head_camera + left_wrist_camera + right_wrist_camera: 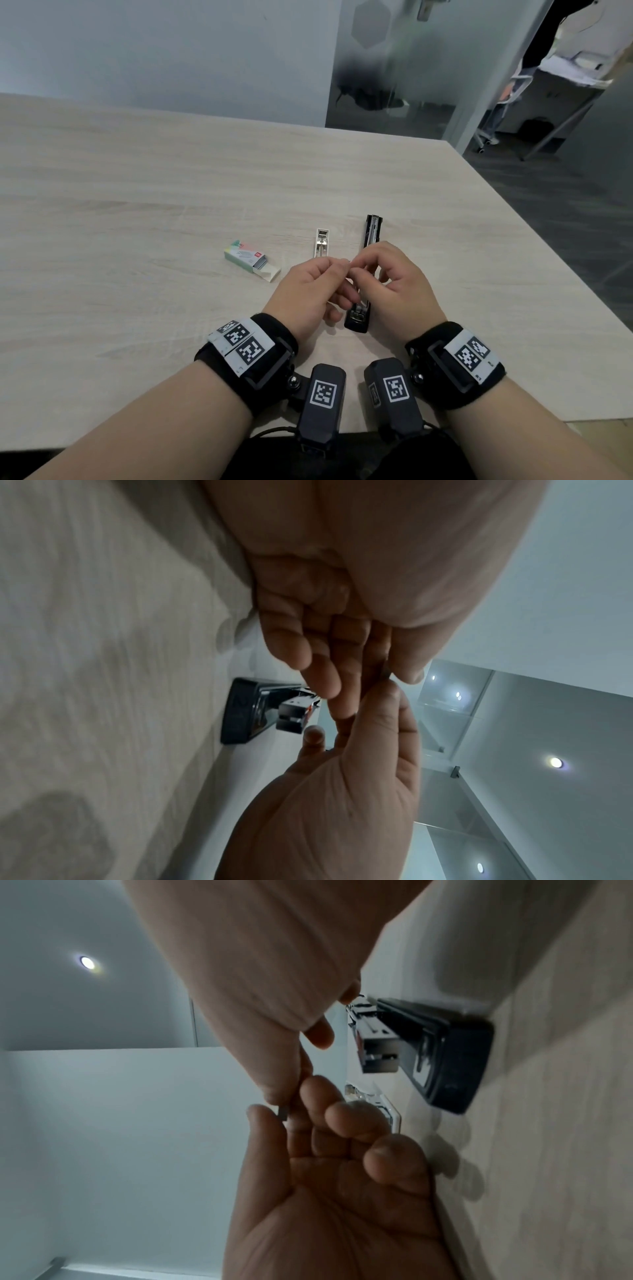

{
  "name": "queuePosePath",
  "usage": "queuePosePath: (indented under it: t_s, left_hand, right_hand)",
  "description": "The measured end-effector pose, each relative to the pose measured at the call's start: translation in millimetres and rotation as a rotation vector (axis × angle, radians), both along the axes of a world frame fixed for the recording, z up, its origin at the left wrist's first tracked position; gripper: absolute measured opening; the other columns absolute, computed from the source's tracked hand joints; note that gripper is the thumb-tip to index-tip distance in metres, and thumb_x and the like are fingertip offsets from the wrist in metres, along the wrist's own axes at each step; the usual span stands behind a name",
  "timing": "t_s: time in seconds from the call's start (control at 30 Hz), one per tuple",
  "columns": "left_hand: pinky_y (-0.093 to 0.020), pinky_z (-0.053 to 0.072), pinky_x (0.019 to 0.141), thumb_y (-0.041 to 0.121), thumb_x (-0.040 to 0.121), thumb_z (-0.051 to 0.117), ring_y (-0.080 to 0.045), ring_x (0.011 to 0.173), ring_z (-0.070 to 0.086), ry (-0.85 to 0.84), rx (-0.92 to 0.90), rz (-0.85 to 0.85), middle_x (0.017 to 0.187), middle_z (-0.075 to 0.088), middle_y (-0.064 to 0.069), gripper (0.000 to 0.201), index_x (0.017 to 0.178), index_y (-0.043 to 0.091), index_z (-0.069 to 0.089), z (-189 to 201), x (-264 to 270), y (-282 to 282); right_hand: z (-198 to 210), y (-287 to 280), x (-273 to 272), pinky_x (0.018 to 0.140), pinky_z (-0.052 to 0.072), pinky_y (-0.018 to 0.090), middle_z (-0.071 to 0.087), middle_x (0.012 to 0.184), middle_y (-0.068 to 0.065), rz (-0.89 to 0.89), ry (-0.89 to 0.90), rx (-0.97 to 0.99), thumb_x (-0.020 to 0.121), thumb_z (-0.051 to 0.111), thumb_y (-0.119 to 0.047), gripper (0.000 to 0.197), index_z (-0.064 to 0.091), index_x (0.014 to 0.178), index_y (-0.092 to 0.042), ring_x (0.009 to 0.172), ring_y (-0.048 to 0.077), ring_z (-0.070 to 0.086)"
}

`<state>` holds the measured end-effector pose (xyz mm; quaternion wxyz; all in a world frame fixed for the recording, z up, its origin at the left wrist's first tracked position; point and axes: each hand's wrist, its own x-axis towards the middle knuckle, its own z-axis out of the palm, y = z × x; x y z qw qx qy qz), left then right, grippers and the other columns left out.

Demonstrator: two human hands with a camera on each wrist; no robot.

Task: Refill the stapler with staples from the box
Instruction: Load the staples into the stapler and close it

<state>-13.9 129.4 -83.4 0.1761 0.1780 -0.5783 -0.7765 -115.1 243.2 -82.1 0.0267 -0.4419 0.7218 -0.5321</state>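
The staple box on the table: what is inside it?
Through the open end of the staple box grey strips of staples show. The cardboard hides how many remain.

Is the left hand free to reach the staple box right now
Probably not yet. The path to the staple box is clear, but the left hand is pinching a small staple strip together with the right hand.

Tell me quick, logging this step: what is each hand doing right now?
Left hand: pinching one end of a small staple strip.
Right hand: pinching the other end of that strip.
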Motion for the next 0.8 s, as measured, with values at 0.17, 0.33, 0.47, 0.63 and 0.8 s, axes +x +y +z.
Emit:
queuePosePath:
  t_s: [0.17,0.33,0.47,0.63,0.8]
  left_hand:
    - [-0.027,0.036,0.041,0.026,0.103,0.051,-0.015,0.052,0.052,0.008,-0.011,0.044,0.063,0.063,-0.006,0.026,0.087,0.009,0.063,0.4,0.2,2.5]
    - [-0.027,0.035,0.04,0.027,0.102,0.053,-0.018,0.051,0.048,0.035,-0.051,0.113,0.069,0.057,-0.004,0.018,0.088,0.017,0.059,-2.2,1.4,0.1]
    - [-0.027,0.031,0.041,0.037,0.103,0.05,-0.019,0.042,0.042,0.042,0.006,0.16,0.058,0.054,-0.003,0.031,0.08,0.018,0.061,-3.5,2.2,-3.3]
    - [-0.023,0.032,0.038,0.036,0.104,0.048,-0.013,0.042,0.041,0.042,0.109,0.142,0.059,0.054,-0.002,0.032,0.082,0.014,0.056,0.0,0.3,-7.7]
    - [-0.024,0.035,0.039,0.032,0.105,0.047,-0.013,0.043,0.043,0.034,0.112,0.116,0.061,0.055,-0.003,0.028,0.089,0.011,0.056,1.4,1.0,-12.3]
  right_hand:
    - [3.5,-6.0,-0.3,0.075,0.04,0.015,0.058,0.086,-0.011,0.034,0.0,0.059,0.092,0.061,-0.015,0.015,0.059,0.08,-0.025,0.082,0.008,0.056]
    - [9.0,-9.9,3.3,0.069,0.039,0.012,0.058,0.079,-0.015,0.022,-0.041,0.068,0.093,0.064,-0.019,0.018,0.06,0.078,-0.028,0.072,0.002,0.054]
    - [19.7,-10.4,9.0,0.07,0.042,0.01,0.066,0.075,-0.019,0.054,-0.076,0.059,0.089,0.077,-0.01,0.021,0.07,0.086,-0.03,0.069,-0.001,0.057]
    - [24.2,-20.1,9.2,0.069,0.043,0.008,0.07,0.07,-0.021,-0.026,-0.082,0.036,0.085,0.08,-0.008,0.023,0.073,0.08,-0.029,0.068,-0.005,0.061]
    - [26.0,-26.1,4.6,0.069,0.045,0.013,0.072,0.076,-0.015,-0.037,-0.087,0.024,0.086,0.079,-0.01,0.017,0.075,0.078,-0.024,0.069,0.001,0.059]
